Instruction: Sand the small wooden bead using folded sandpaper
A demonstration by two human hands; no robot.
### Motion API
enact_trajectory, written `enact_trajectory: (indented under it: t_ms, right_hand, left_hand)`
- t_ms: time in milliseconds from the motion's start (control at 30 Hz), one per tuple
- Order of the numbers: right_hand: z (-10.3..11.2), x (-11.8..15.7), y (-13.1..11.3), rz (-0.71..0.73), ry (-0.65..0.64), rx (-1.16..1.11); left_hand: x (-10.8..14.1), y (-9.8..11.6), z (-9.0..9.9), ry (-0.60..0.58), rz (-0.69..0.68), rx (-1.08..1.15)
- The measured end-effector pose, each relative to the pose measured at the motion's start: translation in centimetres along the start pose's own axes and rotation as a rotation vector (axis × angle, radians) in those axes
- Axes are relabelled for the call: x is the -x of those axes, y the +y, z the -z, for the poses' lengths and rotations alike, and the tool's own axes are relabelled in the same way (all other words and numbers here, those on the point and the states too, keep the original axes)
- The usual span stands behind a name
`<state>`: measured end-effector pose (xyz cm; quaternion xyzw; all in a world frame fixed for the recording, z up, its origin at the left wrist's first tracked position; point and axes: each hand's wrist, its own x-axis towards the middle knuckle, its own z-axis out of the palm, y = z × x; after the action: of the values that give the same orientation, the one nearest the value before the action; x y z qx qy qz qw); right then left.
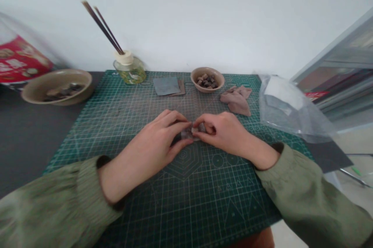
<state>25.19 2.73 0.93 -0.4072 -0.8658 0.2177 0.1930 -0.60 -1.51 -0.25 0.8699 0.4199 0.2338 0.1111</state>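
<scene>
Small grey-and-pale piece (190,133) here, too tiny and blurry to say what it is; it sits right between both hands, pinched from either side, so it's firmly grasped, not released; left hand (148,147) reaches in from about 8 o'clock, right hand (223,131) from about 4 o'clock, fingertips nearly meeting around it; both are over a green cutting mat (186,197); pinkish cloth (236,100) lies at 1 o'clock; small bowl (207,89) of brown chunks (206,81) sits at 12; grey sheet (166,86) on brown card (181,91) just left of that; glass bottle (129,71) with dark sticks (101,26) at 11; bigger bowl (35,96) at 10; clear plastic bag (291,108) at 2.
</scene>
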Motion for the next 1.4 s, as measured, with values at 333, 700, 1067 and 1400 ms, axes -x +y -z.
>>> enact_trajectory:
  t_ms: [333,700,1067,1400]
  right_hand:
    - [-0.25,0.09,-0.11,0.012,-0.035,-0.015]
    - [-0.57,-0.13,-0.15,0.020,-0.008,-0.007]
    - [-0.29,-0.15,-0.23,0.018,-0.004,-0.010]
    - [-0.09,0.06,-0.10,0.039,0.012,-0.006]
  left_hand:
    - [0.09,-0.05,-0.01,0.006,0.009,0.028]
    - [0.21,-0.40,-0.50,0.033,0.007,0.015]
    - [0.02,-0.12,-0.17,0.022,-0.018,-0.001]
    - [-0.01,-0.03,-0.05,0.018,-0.022,-0.027]
